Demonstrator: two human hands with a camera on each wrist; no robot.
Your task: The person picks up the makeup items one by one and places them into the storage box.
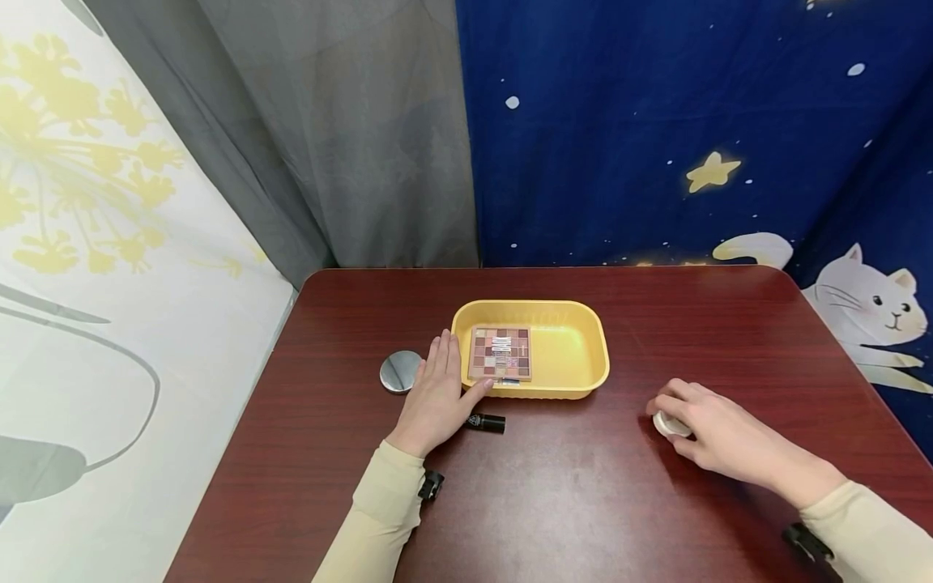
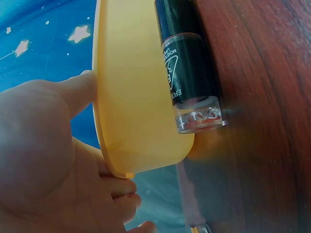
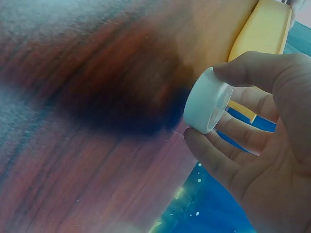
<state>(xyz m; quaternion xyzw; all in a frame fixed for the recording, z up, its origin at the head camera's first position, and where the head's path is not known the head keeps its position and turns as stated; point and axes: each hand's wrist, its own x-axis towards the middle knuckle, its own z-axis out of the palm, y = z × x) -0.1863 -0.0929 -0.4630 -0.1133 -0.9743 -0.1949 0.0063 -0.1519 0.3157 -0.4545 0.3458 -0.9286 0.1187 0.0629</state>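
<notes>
My left hand (image 1: 432, 401) lies along the left end of a yellow plastic basket (image 1: 564, 356), fingers straight and thumb at its front rim. Inside the basket, on its left side, is an eyeshadow palette (image 1: 500, 354) with many colour squares. A black lip gloss tube (image 2: 187, 68) with a clear end lies in front of the basket, partly hidden by that hand in the head view. To the left of the fingers is a round silver compact (image 1: 399, 372). Over at the right, my right hand (image 1: 717, 429) pinches a small white round case (image 3: 200, 102) between thumb and fingers, close over the table.
The dark red wooden table (image 1: 583, 502) has rounded far corners. Behind it hang a grey curtain (image 1: 364, 146) and a blue curtain (image 1: 605, 129) with stars and a cat. A white patterned cloth (image 1: 182, 340) runs along the left side.
</notes>
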